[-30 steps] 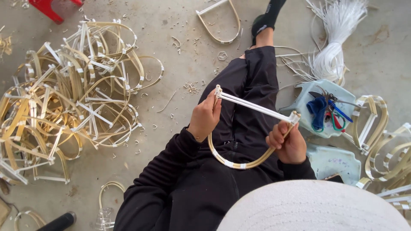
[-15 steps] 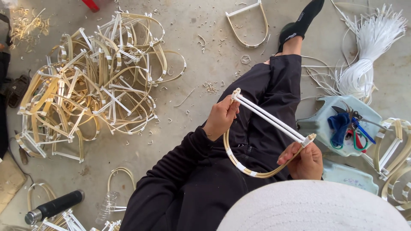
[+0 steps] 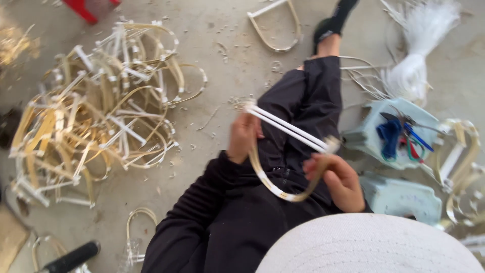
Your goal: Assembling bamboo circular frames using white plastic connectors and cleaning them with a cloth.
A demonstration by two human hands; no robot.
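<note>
- Your left hand (image 3: 243, 137) sits at the centre of the frame, its grip pinched on the upper left end of the D-shaped frame (image 3: 285, 151), right where the white bars meet the curved strip.
- Your right hand (image 3: 337, 182) is lower and to the right, fingers curled around the other end of that frame, the grip pressed together on the corner where bar and curve join.
- The frame hangs between both hands over your lap: two white straight bars run from upper left down to the right, and the tan bent strip loops underneath them.
- You are sitting on the concrete floor (image 3: 222, 30) in dark clothes, one leg stretched toward the top of the frame, with the black shoe (image 3: 333, 20) up there.
- A big pile of similar frames (image 3: 96, 111) fills the left side of the picture, well apart from your hands.
- One single frame (image 3: 275, 25) lies on the floor at top centre.
- A bundle of white strips (image 3: 419, 45) sits at the upper right.
- A pale blue stool (image 3: 369, 136) stands just right of your right hand, with blue-handled tools (image 3: 399, 136) lying on it.
- More bent frames (image 3: 465, 167) crowd the right edge, blurred.
- A black handle (image 3: 70, 258) shows at lower left.
</note>
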